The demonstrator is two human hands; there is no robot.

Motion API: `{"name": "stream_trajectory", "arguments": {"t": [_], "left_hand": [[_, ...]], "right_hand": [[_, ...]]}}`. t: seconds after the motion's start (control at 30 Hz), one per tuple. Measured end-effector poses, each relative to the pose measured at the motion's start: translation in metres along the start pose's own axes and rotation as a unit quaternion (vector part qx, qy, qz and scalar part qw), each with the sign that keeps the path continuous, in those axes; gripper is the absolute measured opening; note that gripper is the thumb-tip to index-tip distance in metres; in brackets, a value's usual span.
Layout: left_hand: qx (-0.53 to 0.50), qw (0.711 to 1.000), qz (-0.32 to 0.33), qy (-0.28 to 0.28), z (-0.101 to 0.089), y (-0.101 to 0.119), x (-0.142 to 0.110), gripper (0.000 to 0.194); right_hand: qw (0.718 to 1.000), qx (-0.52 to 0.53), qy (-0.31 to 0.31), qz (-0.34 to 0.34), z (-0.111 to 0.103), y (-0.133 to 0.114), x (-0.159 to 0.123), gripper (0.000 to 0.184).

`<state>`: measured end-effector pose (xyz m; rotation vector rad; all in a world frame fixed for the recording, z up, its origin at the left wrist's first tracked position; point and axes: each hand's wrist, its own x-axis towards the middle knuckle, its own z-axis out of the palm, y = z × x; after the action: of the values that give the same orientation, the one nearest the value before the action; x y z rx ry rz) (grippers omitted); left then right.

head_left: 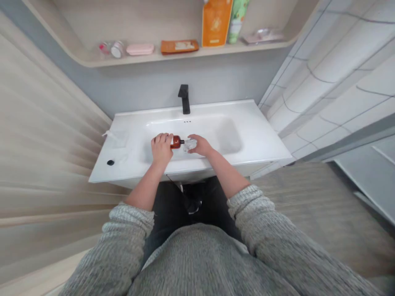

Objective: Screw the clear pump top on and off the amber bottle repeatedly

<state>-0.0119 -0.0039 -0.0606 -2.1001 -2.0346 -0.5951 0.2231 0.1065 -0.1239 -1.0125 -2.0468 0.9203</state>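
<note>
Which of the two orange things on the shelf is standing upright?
The tall orange package stands upright at the shelf's back; the flat orange packet sits low, beside the pink case.

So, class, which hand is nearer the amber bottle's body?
Left hand: nearer, touching the amber bottle at its far end from the cap. Right hand: apart from the body, beyond the black neck, at the clear plastic.

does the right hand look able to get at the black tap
Probably yes: the right hand sits over the white basin with nothing between it and the black tap, though it grips something clear at an amber bottle.
</note>
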Motion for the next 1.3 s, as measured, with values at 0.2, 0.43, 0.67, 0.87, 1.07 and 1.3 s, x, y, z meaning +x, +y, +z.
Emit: {"name": "stream_trajectory", "arguments": {"t": [0.2, 0.43, 0.67, 0.87, 1.07, 1.3], "left_hand": [[-0.001, 1.0, 0.007, 0.003, 0.001, -0.001, 0.0, 0.062], [-0.004, 1.0, 0.013, 0.013, 0.004, -0.003, -0.001, 0.061], [-0.001, 1.0, 0.007, 0.005, 0.001, -0.001, -0.001, 0.062], [-0.021, 1.0, 0.002, -0.008, -0.005, 0.002, -0.001, 0.065], [-0.011, 1.0, -0.004, -0.019, -0.009, 0.005, 0.0, 0.067], [-0.015, 1.0, -0.004, -0.02, -0.009, 0.005, -0.001, 0.065]], "right_hand": [[1.0, 0.004, 0.005, 0.003, 0.0, -0.002, 0.0, 0.087], [1.0, 0.006, 0.006, 0.011, -0.002, -0.009, -0.002, 0.085], [1.0, 0.003, -0.003, 0.02, -0.004, -0.011, -0.003, 0.087], [1.0, 0.007, -0.002, 0.018, -0.003, -0.011, -0.002, 0.088], [1.0, 0.017, 0.002, 0.016, -0.004, -0.013, -0.003, 0.086], [1.0, 0.013, 0.004, 0.018, -0.004, -0.012, -0.003, 0.086]]}}
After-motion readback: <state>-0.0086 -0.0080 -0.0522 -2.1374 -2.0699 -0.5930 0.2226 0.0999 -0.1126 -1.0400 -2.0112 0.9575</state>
